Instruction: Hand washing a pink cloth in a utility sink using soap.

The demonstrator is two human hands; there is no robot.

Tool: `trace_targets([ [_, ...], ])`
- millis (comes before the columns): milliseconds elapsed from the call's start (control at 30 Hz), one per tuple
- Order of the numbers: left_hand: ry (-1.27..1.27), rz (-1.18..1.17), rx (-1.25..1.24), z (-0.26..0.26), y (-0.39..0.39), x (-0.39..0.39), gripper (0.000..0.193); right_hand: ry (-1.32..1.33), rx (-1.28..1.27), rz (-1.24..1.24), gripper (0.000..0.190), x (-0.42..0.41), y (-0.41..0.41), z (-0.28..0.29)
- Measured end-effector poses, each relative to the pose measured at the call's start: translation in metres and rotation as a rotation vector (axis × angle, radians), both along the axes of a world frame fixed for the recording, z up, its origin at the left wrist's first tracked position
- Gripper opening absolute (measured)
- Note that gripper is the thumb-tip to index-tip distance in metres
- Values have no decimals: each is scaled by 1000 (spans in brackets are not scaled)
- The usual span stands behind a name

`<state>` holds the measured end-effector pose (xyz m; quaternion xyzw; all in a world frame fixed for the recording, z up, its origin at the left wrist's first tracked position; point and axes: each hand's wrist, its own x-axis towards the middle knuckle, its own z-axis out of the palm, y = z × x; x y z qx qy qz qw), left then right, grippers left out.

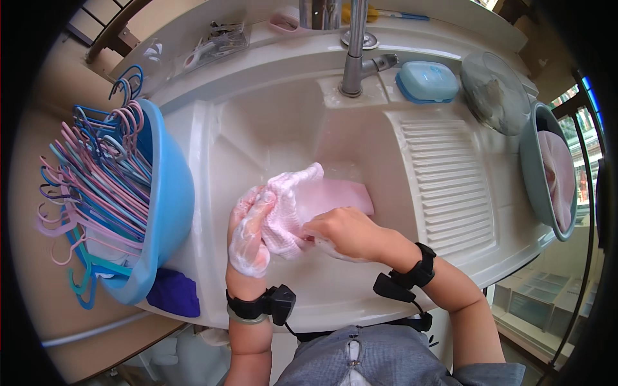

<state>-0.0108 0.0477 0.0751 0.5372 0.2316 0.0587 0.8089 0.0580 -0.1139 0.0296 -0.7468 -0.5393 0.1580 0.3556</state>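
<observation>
A pink waffle-textured cloth [285, 217] is held over the basin of a white laundry sink [270, 130]. My left hand [251, 231], covered in soap lather, grips the cloth's left side with the thumb on top. On the other side, my right hand [345, 234] is closed with its fingertips at the cloth's lower right edge; its palm side is hidden, and some suds show beneath it. Behind the hands lies a smooth, flat pink surface [350, 195]; I cannot tell whether it belongs to the cloth.
A blue tub [174, 202] full of plastic hangers [104, 178] stands left, beside a purple cloth [174, 293]. The faucet [352, 72] rises at the back. Right are a ribbed washboard [449, 183], a blue soap box [428, 81], a transparent lid [495, 91] and a grey-green basin [536, 169] holding pink fabric.
</observation>
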Motion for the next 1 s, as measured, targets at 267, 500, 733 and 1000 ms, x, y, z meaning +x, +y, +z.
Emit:
trace_targets([
  [267, -86, -192, -83, 27, 30, -6, 40, -202, 347, -641, 26, 49, 8, -36],
  [500, -191, -142, 189, 40, 32, -6, 40, 522, 291, -332, 22, 80, -13, 2],
  [733, 307, -754, 798, 15, 28, 13, 49, 573, 514, -390, 29, 87, -16, 54],
  [1000, -143, -336, -160, -16, 21, 30, 37, 157, 251, -485, 55, 109, -41, 11],
])
